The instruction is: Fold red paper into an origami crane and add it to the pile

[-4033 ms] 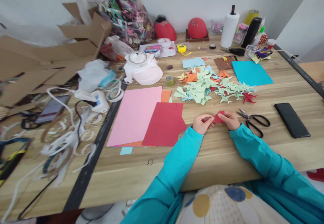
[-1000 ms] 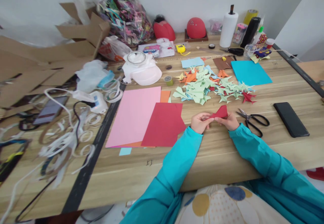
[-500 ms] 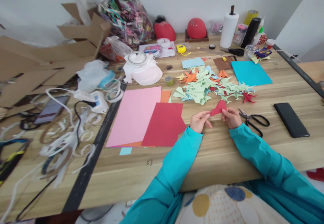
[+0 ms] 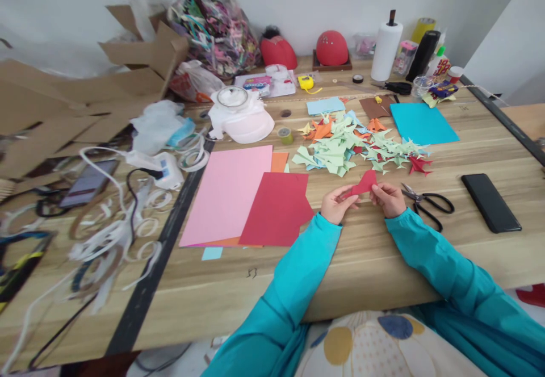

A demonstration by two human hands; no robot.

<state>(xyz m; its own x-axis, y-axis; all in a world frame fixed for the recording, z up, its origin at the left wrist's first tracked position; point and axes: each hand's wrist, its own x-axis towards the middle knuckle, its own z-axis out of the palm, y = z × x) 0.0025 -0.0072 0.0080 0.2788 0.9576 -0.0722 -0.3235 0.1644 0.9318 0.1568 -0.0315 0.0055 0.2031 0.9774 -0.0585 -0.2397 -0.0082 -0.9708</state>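
Note:
A small folded piece of red paper [image 4: 364,183] is held above the table between my two hands. My left hand [image 4: 337,202] pinches its left end, fingers closed. At its right edge, my right hand [image 4: 388,198] grips it between thumb and fingers. Just beyond lies a heap of folded paper figures [image 4: 338,144], mostly pale green, with some orange, blue and red ones. Black-handled scissors [image 4: 428,200] rest to the right of my right hand. Left of my left hand, a red sheet [image 4: 275,209] with a notched right side overlaps a pink sheet [image 4: 230,189].
A black phone [image 4: 489,202] lies at the right. Behind the heap are a turquoise sheet [image 4: 423,124], a brown sheet [image 4: 374,106] and a yellow tape measure [image 4: 305,83]. White cables [image 4: 102,241], a power strip [image 4: 164,171] and a cardboard box [image 4: 140,59] crowd the left.
The red paper has turned slightly in my fingers, its raised part now more rounded. My left fingers have drawn in closer under it. Other things stay put apart from a slight view shift.

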